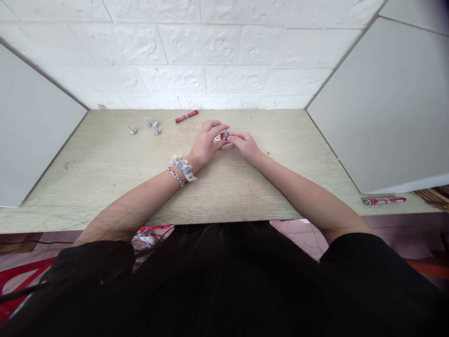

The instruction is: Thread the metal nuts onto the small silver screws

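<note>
A small silver bolt (pixel 226 133) stands roughly upright between my two hands, over the middle of the table. My left hand (pixel 206 142) curls around it, index finger near its top and thumb near its lower end. From the other side, my right hand (pixel 247 147) pinches the bolt's lower part with thumb and forefinger. Close to the left fingers shows a small ring-shaped washer (pixel 217 138); whether it lies on the table or touches the fingers is unclear. Fingertips partly cover the bolt's lower end.
Several silver bolts (pixel 156 128) lie at the back left, one bolt (pixel 131 130) apart from them. A red tube (pixel 186 116) rests near the white brick wall (pixel 220 44). Another red tube (pixel 385 201) is at the right edge. Grey panels (pixel 382 103) flank the table (pixel 94 187).
</note>
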Tool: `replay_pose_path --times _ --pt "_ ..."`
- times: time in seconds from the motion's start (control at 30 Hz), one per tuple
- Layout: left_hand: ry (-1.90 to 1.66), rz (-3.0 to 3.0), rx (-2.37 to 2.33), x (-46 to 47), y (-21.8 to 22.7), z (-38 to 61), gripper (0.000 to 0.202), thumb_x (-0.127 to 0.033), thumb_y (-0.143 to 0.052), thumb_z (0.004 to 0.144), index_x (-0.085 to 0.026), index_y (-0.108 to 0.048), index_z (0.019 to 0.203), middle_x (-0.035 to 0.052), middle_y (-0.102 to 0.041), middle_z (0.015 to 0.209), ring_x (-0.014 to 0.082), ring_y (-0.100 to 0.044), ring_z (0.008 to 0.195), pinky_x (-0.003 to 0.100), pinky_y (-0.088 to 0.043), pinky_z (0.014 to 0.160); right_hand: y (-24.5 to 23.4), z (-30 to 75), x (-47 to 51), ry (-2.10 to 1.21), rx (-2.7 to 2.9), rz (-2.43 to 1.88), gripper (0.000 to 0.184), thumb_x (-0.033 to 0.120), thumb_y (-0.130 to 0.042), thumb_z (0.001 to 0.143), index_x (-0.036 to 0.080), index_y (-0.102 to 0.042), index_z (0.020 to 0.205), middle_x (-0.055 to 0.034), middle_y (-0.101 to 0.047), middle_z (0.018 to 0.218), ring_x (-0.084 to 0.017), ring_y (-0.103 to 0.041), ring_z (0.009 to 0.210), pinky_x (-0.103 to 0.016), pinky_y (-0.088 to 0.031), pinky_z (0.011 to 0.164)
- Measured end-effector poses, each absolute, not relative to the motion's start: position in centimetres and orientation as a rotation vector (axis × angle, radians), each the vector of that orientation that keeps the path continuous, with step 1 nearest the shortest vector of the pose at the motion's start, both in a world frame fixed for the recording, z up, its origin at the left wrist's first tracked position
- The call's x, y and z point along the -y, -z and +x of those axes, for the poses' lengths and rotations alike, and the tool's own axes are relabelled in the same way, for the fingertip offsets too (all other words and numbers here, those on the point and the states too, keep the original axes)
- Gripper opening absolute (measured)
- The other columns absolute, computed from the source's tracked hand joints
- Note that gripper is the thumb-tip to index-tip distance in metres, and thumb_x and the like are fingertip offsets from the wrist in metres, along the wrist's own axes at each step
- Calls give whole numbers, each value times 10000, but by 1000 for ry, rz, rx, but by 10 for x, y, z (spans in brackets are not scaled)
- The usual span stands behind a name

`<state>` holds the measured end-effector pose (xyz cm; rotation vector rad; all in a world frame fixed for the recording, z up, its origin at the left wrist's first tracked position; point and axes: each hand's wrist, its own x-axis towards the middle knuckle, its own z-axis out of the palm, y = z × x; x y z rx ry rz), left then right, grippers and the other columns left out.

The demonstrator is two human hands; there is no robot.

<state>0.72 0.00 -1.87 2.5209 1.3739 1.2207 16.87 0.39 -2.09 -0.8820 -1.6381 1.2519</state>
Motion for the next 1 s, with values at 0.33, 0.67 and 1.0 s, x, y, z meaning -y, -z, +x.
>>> replay_pose_path --times 0.33,0.67,1.0 --pt "-1225 2499 -1397 -3 21 7 268 -237 -620 820 -253 -640 1087 66 -609 1071 206 -526 1031 398 -421 949 25 168 -5 -1161 1705 -889 257 375 -515 838 180 -678 873 -17 -684 888 -129 -619 847 -281 -499 805" --pt "-1168 2539 -1297 -1 20 7 290 -236 -588 840 -235 -630 1128 62 -629 1052 190 -540 998 366 -426 921 25 168 -7 -1240 1678 -911 198 341 -533 811 169 -631 803 -1 -627 779 -109 -584 759 -263 -481 774" --pt "-1104 2572 -1346 0 19 8 259 -260 -566 863 -231 -631 1112 55 -625 1040 189 -529 996 358 -415 920 17 171 -6 -1378 1604 -992 270 431 -627 756 171 -674 808 -19 -667 840 -115 -591 786 -238 -467 732"
